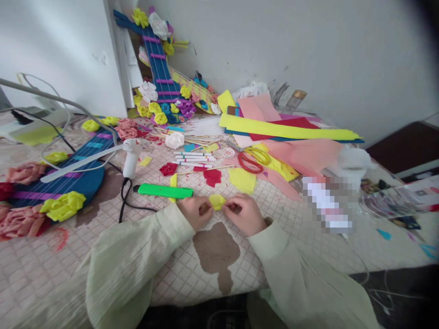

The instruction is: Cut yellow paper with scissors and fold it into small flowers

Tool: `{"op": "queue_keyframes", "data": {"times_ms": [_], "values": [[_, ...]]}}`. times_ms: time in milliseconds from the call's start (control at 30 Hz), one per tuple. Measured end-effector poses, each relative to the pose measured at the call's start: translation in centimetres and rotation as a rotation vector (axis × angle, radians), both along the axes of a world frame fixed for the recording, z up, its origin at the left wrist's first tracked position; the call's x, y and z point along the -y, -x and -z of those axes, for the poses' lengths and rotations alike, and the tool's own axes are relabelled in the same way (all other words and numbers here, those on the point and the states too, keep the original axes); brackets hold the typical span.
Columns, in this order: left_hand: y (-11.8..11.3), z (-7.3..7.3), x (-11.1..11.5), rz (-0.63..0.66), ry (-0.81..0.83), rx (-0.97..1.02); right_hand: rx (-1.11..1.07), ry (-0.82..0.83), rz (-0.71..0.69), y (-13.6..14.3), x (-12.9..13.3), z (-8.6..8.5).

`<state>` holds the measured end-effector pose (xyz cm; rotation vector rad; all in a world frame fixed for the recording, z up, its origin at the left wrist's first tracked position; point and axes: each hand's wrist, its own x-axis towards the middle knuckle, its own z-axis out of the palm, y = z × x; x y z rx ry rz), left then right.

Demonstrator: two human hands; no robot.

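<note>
A small yellow paper piece is stretched between my two hands, low over the middle of the table. My left hand pinches its left edge between thumb and fingers. At its right edge my right hand holds it the same way. Just left of my left hand lies a bright green tool across a yellow strip. Beyond my hands are a red paper piece and a larger yellow piece.
A white glue gun with a black cord stands at the left, near a blue guitar shape with paper flowers. Red-handled scissors, markers and stacked coloured paper lie farther back. A plastic container sits right.
</note>
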<state>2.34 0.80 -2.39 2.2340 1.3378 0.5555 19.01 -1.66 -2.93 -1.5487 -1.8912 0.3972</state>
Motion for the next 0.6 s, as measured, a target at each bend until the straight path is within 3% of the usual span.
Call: {"op": "queue_keyframes", "data": {"times_ms": [600], "values": [[-0.45, -0.43, -0.08, -0.074, 0.082, -0.091, 0.055, 0.036, 0.049, 0.24, -0.34, -0.09]]}}
